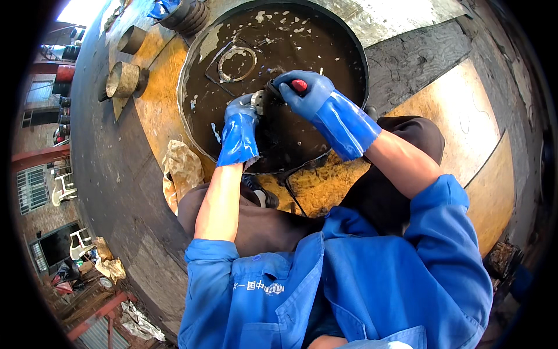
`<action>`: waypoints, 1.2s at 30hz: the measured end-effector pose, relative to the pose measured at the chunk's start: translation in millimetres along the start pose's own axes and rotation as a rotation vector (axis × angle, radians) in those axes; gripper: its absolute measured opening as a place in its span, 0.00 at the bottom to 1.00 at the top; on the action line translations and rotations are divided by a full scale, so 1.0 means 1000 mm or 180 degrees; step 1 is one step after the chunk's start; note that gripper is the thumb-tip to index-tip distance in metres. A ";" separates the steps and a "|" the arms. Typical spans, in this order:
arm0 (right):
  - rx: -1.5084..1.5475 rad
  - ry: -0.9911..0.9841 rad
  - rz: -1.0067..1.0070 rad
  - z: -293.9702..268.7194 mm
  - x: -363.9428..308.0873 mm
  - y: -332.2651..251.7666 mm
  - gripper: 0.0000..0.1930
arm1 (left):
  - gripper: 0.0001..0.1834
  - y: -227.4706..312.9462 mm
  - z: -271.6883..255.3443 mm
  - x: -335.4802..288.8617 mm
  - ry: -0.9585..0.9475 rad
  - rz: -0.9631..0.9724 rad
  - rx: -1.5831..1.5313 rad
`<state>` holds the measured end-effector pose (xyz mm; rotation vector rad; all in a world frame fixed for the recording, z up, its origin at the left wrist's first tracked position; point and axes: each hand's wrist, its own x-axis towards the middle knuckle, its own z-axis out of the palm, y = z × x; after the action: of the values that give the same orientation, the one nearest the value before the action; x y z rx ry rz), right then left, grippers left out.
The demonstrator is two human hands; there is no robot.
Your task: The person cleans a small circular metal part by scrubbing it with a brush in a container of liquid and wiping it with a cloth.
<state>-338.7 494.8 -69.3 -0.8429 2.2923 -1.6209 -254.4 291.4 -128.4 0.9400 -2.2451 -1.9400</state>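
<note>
- Gloved left hand point(241, 109) grasps a metal part point(258, 103) over a round tub point(365, 72) of dark liquid.
- Right hand point(311, 94), likewise gloved, clenches a tool point(299, 86) (red-ended, its dark head near the part).

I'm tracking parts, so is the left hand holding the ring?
No, the left hand holds a metal part, and the ring lies apart in the tub.

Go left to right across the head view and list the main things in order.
Red drum → nearer short metal cylinder → crumpled tan sheet → blue-gloved left hand → blue-gloved right hand → pale flat panel. The wide round tub overlaps both hands' places, so it is left out.
</note>
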 end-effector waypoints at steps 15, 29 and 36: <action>0.0176 0.0419 -0.0136 -0.014 0.009 0.006 0.09 | 0.17 0.023 -0.011 -0.002 0.0587 0.0569 -0.0808; 0.0608 -0.0208 0.0829 -0.007 0.019 0.006 0.14 | 0.21 0.026 0.019 -0.015 0.0015 0.0876 -0.1495; 0.0183 -0.0863 0.1160 -0.021 0.032 0.007 0.12 | 0.15 0.029 -0.001 -0.007 -0.0301 0.1514 -0.0209</action>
<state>-376.8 495.1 -63.3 -0.5506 2.0540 -1.3189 -260.2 294.6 -98.9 0.2706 -2.1744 -1.8489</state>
